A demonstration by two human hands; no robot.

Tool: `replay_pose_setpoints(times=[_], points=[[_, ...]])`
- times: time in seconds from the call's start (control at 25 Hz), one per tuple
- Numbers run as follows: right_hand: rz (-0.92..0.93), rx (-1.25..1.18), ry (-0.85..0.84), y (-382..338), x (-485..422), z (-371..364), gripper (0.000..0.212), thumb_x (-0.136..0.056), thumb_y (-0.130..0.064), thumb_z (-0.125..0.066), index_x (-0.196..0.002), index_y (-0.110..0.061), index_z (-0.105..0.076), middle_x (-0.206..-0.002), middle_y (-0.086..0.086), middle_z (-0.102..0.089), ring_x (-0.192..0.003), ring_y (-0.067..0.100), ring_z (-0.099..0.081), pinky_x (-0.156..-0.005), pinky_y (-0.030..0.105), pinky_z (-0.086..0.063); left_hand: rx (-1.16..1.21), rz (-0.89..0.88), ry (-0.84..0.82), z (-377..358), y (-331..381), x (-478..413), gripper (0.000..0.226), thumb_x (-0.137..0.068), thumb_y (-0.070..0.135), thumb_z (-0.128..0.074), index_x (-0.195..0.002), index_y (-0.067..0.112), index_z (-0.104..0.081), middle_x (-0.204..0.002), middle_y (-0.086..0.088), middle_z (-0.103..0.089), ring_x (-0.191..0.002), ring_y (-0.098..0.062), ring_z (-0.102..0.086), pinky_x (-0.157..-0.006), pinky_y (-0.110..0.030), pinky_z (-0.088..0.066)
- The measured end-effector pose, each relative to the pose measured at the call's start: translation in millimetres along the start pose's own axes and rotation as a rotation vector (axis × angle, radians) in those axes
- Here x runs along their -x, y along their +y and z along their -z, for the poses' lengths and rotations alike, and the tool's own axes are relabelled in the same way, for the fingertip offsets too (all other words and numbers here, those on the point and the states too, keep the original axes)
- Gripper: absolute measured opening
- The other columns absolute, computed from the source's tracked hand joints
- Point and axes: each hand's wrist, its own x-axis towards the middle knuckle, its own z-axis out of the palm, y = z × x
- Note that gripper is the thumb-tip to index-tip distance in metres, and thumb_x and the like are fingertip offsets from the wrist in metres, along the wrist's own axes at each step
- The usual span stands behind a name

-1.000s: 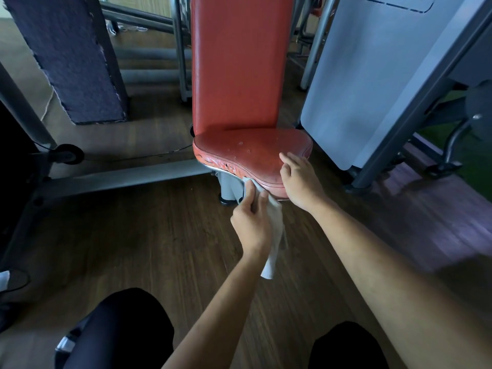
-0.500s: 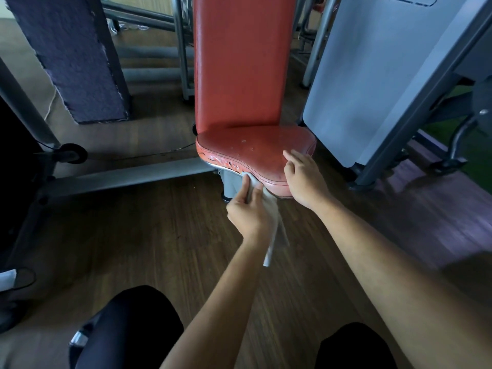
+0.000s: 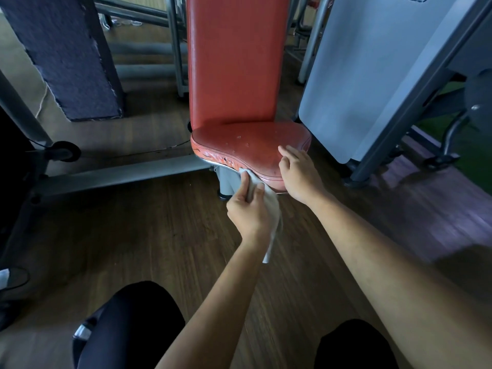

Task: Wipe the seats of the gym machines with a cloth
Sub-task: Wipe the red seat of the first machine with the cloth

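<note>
My left hand (image 3: 250,212) is closed around the crumpled white cloth (image 3: 272,206). Thumb and fingers are curled over it, and they press its top corner against the front rim of the red padded vinyl seat (image 3: 247,141). The rest of the cloth hangs loose below my wrist. My right hand (image 3: 300,177) holds nothing. It lies on the seat's near right corner with the fingers relaxed and slightly spread, steadying the pad.

I think the main risk is the cracked, peeling strip of vinyl (image 3: 213,156) on the rim just left of the cloth. If I drag the cloth over it with pressure, the fabric could snag and tear the cover further. Only a corner of the cloth touches the seat, so a stroke from here would clean a thin line. It would also miss the pale specks on the top surface near the red upright backrest (image 3: 234,62). The dangling tail could brush the dark wooden floor (image 3: 159,235) and carry dirt back to the seat.

Compared with a second ago, my left hand has crept a little up and left along the rim, bringing the cloth's corner nearer the damaged strip. My right hand has barely shifted on the seat.
</note>
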Motion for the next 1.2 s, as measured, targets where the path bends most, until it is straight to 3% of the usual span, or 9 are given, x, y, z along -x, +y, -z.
replay_pose_setpoints(times=[0.12, 0.4, 0.56, 0.68, 0.76, 0.88, 1.0, 1.12, 1.2], points=[[0.008, 0.022, -0.017, 2, 1, -2, 0.047, -0.108, -0.01, -0.025, -0.153, -0.005, -0.037, -0.162, 0.006, -0.033, -0.152, 0.017, -0.019, -0.121, 0.025, -0.004, 0.044, 0.02, 0.059, 0, 6, -9, 0.037, -0.089, 0.007, -0.073, -0.125, 0.012, -0.069, -0.122, 0.005, -0.071, -0.111, -0.002, -0.065, -0.107, -0.025, -0.047], [-0.015, -0.044, -0.008, 4, -2, -3, 0.047, -0.108, -0.018, -0.026, -0.154, -0.012, -0.038, -0.163, 0.005, -0.031, -0.152, 0.018, -0.019, -0.124, 0.031, -0.009, -0.068, -0.049, 0.028, -2, 3, 7, 0.04, -0.085, 0.014, -0.079, -0.124, 0.018, -0.07, -0.12, 0.01, -0.071, -0.113, 0.0, -0.063, -0.102, -0.017, -0.048], [-0.063, 0.037, -0.088, 0, -9, 2, 0.049, -0.106, -0.027, -0.026, -0.154, -0.022, -0.037, -0.163, 0.0, -0.028, -0.152, 0.024, -0.022, -0.124, 0.051, -0.014, -0.025, 0.017, 0.056, 2, 9, -20, 0.037, -0.089, 0.014, -0.075, -0.125, 0.013, -0.069, -0.122, 0.003, -0.071, -0.113, -0.003, -0.064, -0.103, -0.019, -0.047], [-0.05, 0.143, -0.178, -14, -24, 10, 0.049, -0.106, -0.028, -0.027, -0.151, -0.014, -0.04, -0.16, 0.005, -0.035, -0.146, 0.029, -0.033, -0.121, 0.053, -0.02, 0.054, 0.061, 0.097, 8, 5, -24, 0.043, -0.088, 0.019, -0.076, -0.129, 0.011, -0.066, -0.126, 0.003, -0.069, -0.116, -0.005, -0.063, -0.102, -0.018, -0.047], [-0.01, 0.157, -0.239, -20, -34, 5, 0.051, -0.107, -0.029, -0.024, -0.156, -0.014, -0.032, -0.165, 0.002, -0.026, -0.15, 0.029, -0.024, -0.122, 0.053, -0.017, 0.076, 0.033, 0.137, 11, 5, -38, 0.044, -0.088, 0.022, -0.076, -0.13, 0.013, -0.065, -0.127, 0.004, -0.068, -0.117, -0.006, -0.062, -0.104, -0.021, -0.048], [-0.002, 0.16, -0.222, -19, -42, -4, 0.052, -0.107, -0.031, -0.022, -0.159, -0.022, -0.026, -0.167, -0.007, -0.018, -0.154, 0.026, -0.015, -0.123, 0.053, -0.012, -0.115, -0.017, 0.154, 11, 15, -70, 0.038, -0.094, 0.028, -0.068, -0.132, 0.021, -0.065, -0.123, 0.002, -0.071, -0.112, -0.013, -0.066, -0.098, -0.028, -0.05], [-0.003, 0.155, -0.135, -16, -45, -10, 0.052, -0.106, -0.033, -0.026, -0.156, -0.025, -0.033, -0.165, -0.009, -0.025, -0.152, 0.023, -0.022, -0.123, 0.052, -0.017, -0.445, -0.099, 0.062, 11, 2, -61, 0.033, -0.101, 0.035, -0.053, -0.129, 0.023, -0.065, -0.101, -0.01, -0.075, -0.095, -0.027, -0.069, -0.084, -0.033, -0.051], [-0.026, 0.151, -0.096, -14, -46, -13, 0.05, -0.105, -0.035, -0.029, -0.154, -0.029, -0.038, -0.163, -0.011, -0.029, -0.152, 0.021, -0.024, -0.122, 0.047, -0.02, -0.31, -0.107, -0.028, 13, -20, -26, 0.03, -0.101, 0.032, -0.057, -0.128, 0.026, -0.067, -0.096, -0.005, -0.075, -0.078, -0.013, -0.068, -0.075, -0.024, -0.05], [-0.032, 0.143, -0.076, -13, -45, -13, 0.05, -0.104, -0.035, -0.031, -0.153, -0.03, -0.04, -0.162, -0.011, -0.031, -0.151, 0.02, -0.026, -0.122, 0.046, -0.021, -0.157, -0.09, 0.018, 9, -21, -26, 0.032, -0.099, 0.025, -0.062, -0.131, 0.026, -0.065, -0.114, 0.01, -0.073, -0.096, 0.0, -0.069, -0.086, -0.018, -0.052]])
